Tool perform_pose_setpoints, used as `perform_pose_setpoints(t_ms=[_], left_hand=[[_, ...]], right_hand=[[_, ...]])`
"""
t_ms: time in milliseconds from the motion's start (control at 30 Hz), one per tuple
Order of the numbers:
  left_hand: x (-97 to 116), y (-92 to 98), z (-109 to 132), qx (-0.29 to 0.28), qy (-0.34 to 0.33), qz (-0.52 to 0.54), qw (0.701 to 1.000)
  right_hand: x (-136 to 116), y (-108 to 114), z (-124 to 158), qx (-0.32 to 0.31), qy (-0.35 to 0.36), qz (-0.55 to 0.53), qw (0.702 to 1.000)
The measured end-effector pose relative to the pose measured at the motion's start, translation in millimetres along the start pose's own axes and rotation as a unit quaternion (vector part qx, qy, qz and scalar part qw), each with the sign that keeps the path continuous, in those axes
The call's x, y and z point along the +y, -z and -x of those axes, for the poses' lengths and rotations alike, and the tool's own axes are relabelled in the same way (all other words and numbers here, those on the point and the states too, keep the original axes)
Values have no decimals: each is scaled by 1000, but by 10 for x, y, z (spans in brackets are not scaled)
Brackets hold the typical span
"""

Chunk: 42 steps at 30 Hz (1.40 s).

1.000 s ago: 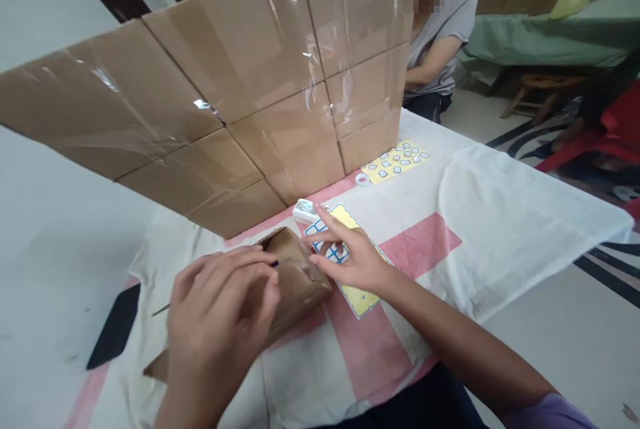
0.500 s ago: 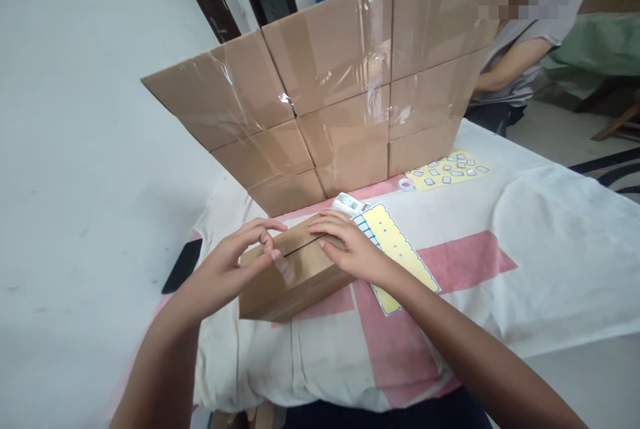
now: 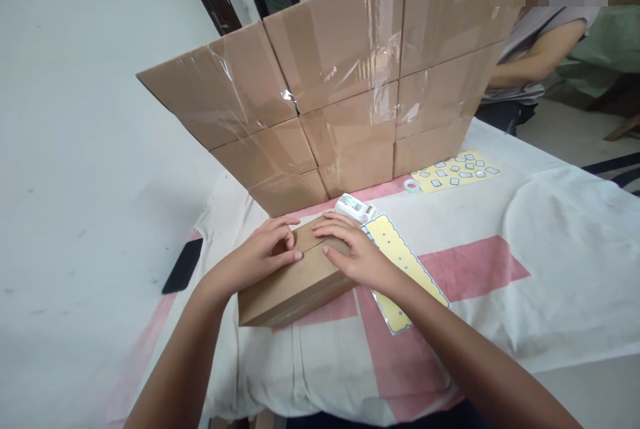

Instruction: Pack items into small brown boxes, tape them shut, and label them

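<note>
A pale wall (image 3: 75, 115) flanks the cloth-covered surface (image 3: 560, 242), where a cardboard box (image 3: 290, 285) lies towards the near edge. It looks light and fairly stiff, its top apt to dent under pressure; the long sides seem the best hold. The grip of the left hand (image 3: 263, 250) is curled at the box's top, thumb and forefinger close together; whether they pinch anything, I cannot tell. The right hand (image 3: 356, 250) rests there loosely spread, thumb apart, grasping nothing. Beyond: a yellow card (image 3: 397, 265), a white tape dispenser (image 3: 353, 207), a tall cardboard panel (image 3: 340, 49)
</note>
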<state>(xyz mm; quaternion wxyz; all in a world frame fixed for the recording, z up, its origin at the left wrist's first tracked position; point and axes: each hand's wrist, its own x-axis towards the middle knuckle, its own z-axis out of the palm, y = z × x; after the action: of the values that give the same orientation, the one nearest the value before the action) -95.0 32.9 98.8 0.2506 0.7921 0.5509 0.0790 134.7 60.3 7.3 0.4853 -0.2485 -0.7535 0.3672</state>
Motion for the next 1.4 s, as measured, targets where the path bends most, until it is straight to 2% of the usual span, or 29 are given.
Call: perform_pose_setpoints(t_ms=[67,200,300,533,800,967,1033,1133,1200,1333,1400], left_hand=[[-17,-29,0,10,10,11,1000],[-36,-123,26,9,76,60,995],[-56,-185,47,19,100,54,993],[-105,-153,85,-5,77,9,997],[-111,-258,90,65,106,10,992],[-282,-299,99,58,88,-20,994],[-361,-320,105,63,75,-39,994],[-439,-355,115,69,75,-51,994],[-456,-372,120,69,88,-47,993],[-433,-375,124,78,107,-40,990],[-407,-365,128,77,114,-39,990]], right_hand=[[3,-3,6,0,-1,-2,1000],[-3,-5,15,-10,-14,-8,1000],[-13,-3,22,-18,-24,-7,1000],[-31,-5,27,-17,-25,-14,999],[-66,9,55,0,-21,-12,1000],[7,118,99,-56,42,-13,997],[32,206,97,-57,41,-9,998],[90,474,87,24,-10,32,999],[158,771,101,69,-77,69,992],[363,1432,195,105,-195,134,966],[479,1603,249,111,-225,159,955]])
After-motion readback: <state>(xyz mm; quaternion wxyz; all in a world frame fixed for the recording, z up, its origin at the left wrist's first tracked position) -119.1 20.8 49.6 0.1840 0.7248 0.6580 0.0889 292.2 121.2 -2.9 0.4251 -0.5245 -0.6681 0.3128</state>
